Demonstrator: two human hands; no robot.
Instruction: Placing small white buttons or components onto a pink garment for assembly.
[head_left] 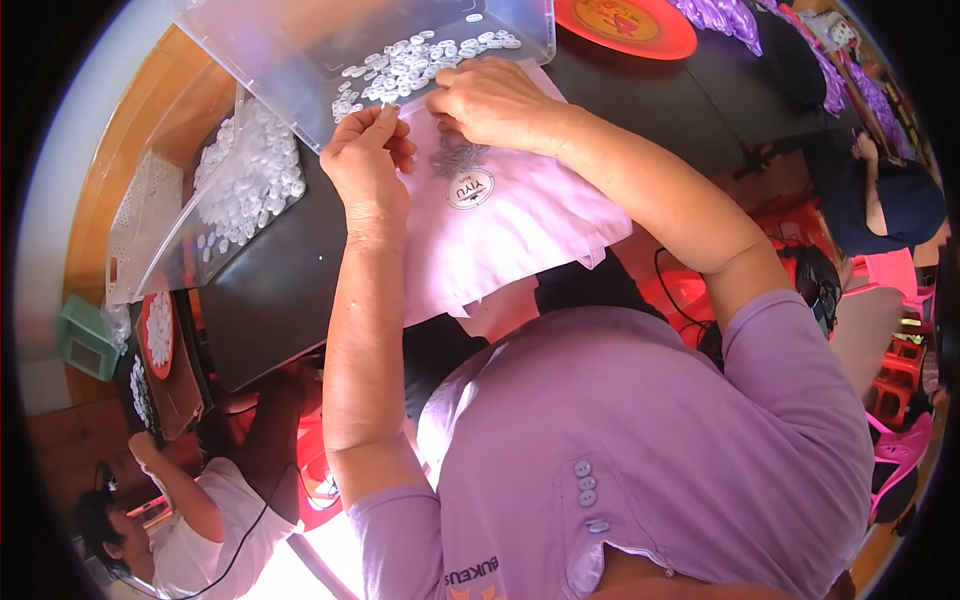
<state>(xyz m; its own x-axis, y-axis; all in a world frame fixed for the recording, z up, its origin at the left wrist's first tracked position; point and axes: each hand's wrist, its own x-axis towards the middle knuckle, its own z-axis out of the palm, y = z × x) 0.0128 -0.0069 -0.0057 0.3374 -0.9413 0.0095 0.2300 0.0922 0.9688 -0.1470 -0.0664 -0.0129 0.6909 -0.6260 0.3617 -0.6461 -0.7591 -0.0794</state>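
Observation:
My left hand [366, 150] is closed in a pinch, with a small whitish piece [389, 106] showing at its fingertips. Just beside it, my right hand [495, 105] has its fingers bent inward; whatever they hold is hidden. Many small white oval pieces [405, 68] lie loose in a clear plastic bin [290, 45] just beyond both hands. A pink apron [520, 235] with a round printed badge spreads below my hands and over my lap. Between the hands and the badge is a dark grey tangled-looking patch [458, 158]; whether it is print or loose material I cannot tell.
To the left, another clear bin [160, 255] holds a heap of translucent white pieces [250, 170]. A red round tray [640, 28] sits at the back right of the dark table [700, 110], near purple shiny packets [725, 22]. A co-worker [215, 510] sits at lower left; another person [875, 195] is at right.

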